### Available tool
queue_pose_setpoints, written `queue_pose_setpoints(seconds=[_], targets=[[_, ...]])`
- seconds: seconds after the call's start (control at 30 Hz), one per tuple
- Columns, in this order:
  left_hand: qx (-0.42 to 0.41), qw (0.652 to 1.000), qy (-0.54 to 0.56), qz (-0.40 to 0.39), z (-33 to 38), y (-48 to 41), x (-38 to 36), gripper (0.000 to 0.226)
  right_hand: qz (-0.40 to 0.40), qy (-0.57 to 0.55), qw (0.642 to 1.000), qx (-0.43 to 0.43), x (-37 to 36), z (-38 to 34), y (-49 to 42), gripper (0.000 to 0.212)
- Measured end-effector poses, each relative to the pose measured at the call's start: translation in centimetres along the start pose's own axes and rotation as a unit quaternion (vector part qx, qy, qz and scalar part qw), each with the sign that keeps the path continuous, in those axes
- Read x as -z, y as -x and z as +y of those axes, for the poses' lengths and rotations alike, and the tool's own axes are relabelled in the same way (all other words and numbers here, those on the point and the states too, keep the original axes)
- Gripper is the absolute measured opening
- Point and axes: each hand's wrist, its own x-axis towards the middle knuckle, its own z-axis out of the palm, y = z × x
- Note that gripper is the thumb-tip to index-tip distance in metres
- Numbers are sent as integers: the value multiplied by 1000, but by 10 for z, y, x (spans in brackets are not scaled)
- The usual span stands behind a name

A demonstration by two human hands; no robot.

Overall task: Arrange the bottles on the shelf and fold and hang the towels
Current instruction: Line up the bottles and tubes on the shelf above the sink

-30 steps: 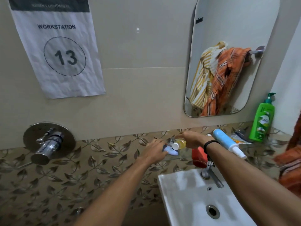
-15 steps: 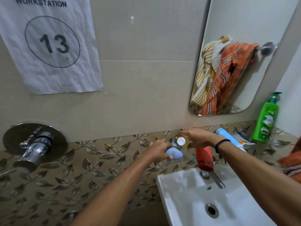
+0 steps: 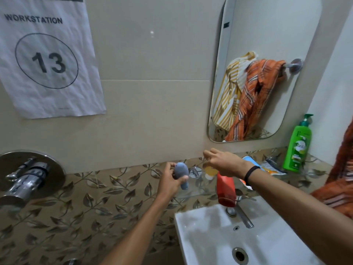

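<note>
a paper sign (image 3: 47, 58) hangs above a chrome valve (image 3: 28, 178), left of the mirror (image 3: 267, 25) and white sink (image 3: 191, 238).

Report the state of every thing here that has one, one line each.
left hand: grips the blue-grey bottle.
blue-grey bottle: held tilted, not standing.
right hand: fingers loose, holding nothing.
yellow bottle: under the right hand, partly hidden.
red bottle: lying, end out over the sink.
green pump bottle: upright on the shelf.
towels: in the mirror, bunched on the rail, unfolded.
tap: no water running.
</note>
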Motion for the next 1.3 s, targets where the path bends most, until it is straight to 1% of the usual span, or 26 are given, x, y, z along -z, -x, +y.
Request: queue_pose_setpoints(seconds=[0.1,0.2,0.3,0.33,0.4,0.5,0.57,0.67,0.77,0.9,1.07,1.13,1.17,1.23,1.3], targets=[[-5,999,-48,15,-1,2,-11,44,13,6,1000,21,-1,-8,-8,49],[-17,995,-93,6,2,5,-16,44,-3,-14,999,42,-7,-13,-12,55],[-30,989,-142,-9,3,8,-18,45,-21,-50,998,38,-14,-12,-14,64],[-28,988,-149,-13,3,9,-18,46,-29,-74,996,29,-15,-10,-15,67],[-23,988,-154,-9,2,11,-19,47,-56,-156,986,-5,-13,-6,-17,67],[-31,986,-164,14,2,13,-20,46,-54,-300,951,-59,-15,2,-18,63],[-33,985,-170,24,1,14,-21,46,-51,-344,933,-95,-23,6,-17,59],[-30,985,-169,25,-1,14,-22,48,-37,-378,913,-150,-36,8,-14,60],[-22,987,-160,19,-3,14,-20,48,-29,-405,896,-180,-44,11,-12,58],[-20,989,-148,17,-4,13,-21,50,-34,-408,891,-195,-49,16,-11,62],[-15,991,-135,21,-7,12,-23,54,-23,-415,890,-186,-48,14,-7,57],[-14,992,-123,18,-7,12,-23,59,-16,-425,888,-176,-46,13,-4,58],[-14,993,-115,17,-6,13,-23,64,-14,-434,884,-172,-44,13,-1,62],[-26,994,-100,21,-5,14,-22,75,-7,-468,866,-177,-40,13,5,72],[-58,992,-93,56,-6,17,-21,84,21,-500,843,-196,-36,15,15,75]])
